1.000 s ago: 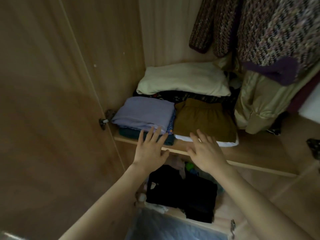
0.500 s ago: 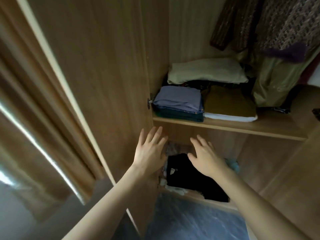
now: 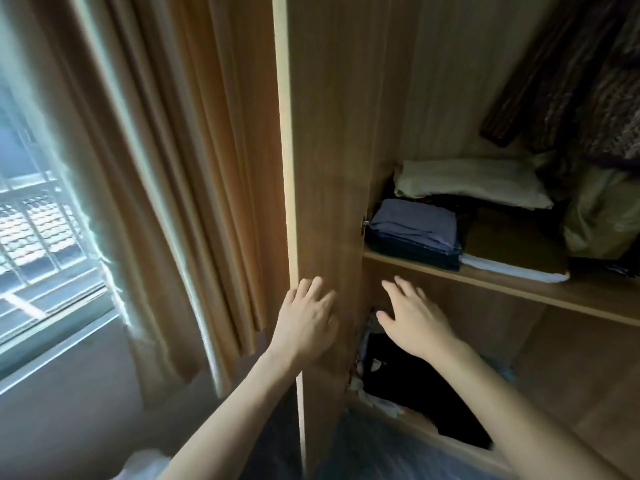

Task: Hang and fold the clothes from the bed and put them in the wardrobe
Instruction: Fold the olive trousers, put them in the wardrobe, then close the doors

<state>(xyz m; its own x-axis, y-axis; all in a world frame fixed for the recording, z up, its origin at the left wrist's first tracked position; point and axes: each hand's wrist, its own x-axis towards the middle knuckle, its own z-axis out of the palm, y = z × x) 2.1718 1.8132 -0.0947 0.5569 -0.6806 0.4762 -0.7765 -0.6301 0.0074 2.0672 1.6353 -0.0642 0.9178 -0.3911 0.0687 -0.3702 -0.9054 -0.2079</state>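
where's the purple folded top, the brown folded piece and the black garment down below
purple folded top (image 3: pixel 415 221), head view, middle of its upper face
brown folded piece (image 3: pixel 512 242), head view, centre of its top
black garment (image 3: pixel 415 389), head view, middle of the dark cloth

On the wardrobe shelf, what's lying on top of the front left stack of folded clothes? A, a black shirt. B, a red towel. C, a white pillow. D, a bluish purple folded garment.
D: the bluish purple folded garment lies on top of a dark teal piece at the front left of the shelf, beside the brown folded garment.
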